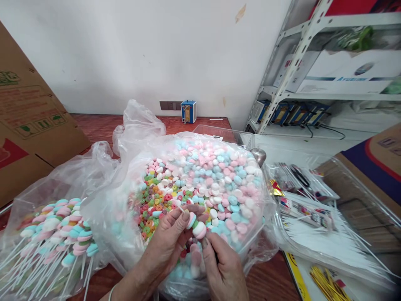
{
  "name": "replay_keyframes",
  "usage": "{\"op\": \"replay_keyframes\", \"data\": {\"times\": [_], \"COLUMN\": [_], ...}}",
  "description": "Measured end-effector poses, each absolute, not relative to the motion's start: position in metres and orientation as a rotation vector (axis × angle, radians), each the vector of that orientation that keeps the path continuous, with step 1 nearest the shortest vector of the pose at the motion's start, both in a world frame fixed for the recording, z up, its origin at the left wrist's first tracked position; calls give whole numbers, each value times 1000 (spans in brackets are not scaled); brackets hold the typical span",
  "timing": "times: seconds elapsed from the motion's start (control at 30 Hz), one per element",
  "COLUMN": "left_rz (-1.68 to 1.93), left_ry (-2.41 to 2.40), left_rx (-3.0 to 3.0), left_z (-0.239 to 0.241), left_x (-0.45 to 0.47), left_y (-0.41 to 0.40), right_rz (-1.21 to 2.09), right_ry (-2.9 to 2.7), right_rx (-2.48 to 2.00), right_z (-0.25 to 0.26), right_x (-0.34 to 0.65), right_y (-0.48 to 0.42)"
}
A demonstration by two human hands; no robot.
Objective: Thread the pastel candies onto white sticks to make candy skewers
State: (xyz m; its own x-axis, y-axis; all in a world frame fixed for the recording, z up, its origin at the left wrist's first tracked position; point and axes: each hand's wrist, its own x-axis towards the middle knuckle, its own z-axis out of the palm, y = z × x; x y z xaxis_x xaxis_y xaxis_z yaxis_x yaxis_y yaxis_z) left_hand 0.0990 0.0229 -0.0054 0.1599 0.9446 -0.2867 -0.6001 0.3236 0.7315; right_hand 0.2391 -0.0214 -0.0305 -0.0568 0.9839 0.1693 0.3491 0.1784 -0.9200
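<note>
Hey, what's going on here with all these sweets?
The person's left hand and right hand hold a candy skewer between them, above a large plastic bag of loose marshmallows and colourful rings. More candy-topped sticks lie in another bag on the left, and plain white sticks lie in a clear tray on the right.

Low in the centre of the frame, my left grip [171,232] pinches a candy stick [199,230], and my right grip [224,267] meets its pink-and-white end piece. Beneath both lies a clear plastic bag [142,119] of pastel marshmallows [233,179] and coloured rings [153,205]. Loaded sticks [62,228] fan out at lower left; white sticks [326,242] fill a clear tray [278,221] at right. Metal shelving [300,52] stands upper right, a cardboard box [31,104] upper left.
</note>
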Motion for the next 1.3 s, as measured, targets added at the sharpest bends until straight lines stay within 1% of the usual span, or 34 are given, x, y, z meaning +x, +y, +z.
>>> {"op": "replay_keyframes", "data": {"times": [0.2, 0.27, 0.33, 0.43, 0.5, 0.57, 0.7, 0.8, 0.87, 0.93, 0.97, 1.1, 1.17, 1.3], "left_rz": [1175, 1171, 1170, 1068, 927, 829, 805, 876, 950, 987, 996, 1021, 1007, 915], "left_ry": [874, 885, 926, 1105, 1166, 1147, 1180, 1146, 1163, 1178, 1154, 908, 782, 620], "left_rx": [629, 658, 723, 1185, 1642, 1938, 1992, 1953, 1853, 1575, 1386, 737, 597, 536], "left_z": [1, 2, 1, -6, -15, -25, -37, -34, -27, -20, -17, -11, -9, -6], "left_x": [106, 109, 111, 117, 121, 127, 137, 137, 132, 126, 122, 112, 107, 101], "left_y": [33, 42, 53, 66, 71, 72, 73, 74, 74, 73, 72, 65, 60, 53], "right_rz": [996, 933, 795, 557, 492, 484, 479, 507, 567, 645, 731, 1254, 1468, 1730], "right_ry": [-1603, -1640, -1662, -1654, -1677, -1724, -1749, -1692, -1639, -1590, -1540, -1165, -991, -748], "right_rx": [-1261, -1296, -1434, -1726, -1800, -1811, -1860, -1850, -1782, -1688, -1620, -1285, -1133, -867], "right_z": [-22, -19, -16, -9, -6, -5, -10, -14, -16, -17, -18, -19, -17, -10], "right_x": [237, 244, 258, 281, 290, 289, 273, 269, 274, 282, 285, 287, 282, 270], "right_y": [1, 12, 24, 40, 48, 55, 66, 70, 69, 64, 61, 43, 35, 27]}}
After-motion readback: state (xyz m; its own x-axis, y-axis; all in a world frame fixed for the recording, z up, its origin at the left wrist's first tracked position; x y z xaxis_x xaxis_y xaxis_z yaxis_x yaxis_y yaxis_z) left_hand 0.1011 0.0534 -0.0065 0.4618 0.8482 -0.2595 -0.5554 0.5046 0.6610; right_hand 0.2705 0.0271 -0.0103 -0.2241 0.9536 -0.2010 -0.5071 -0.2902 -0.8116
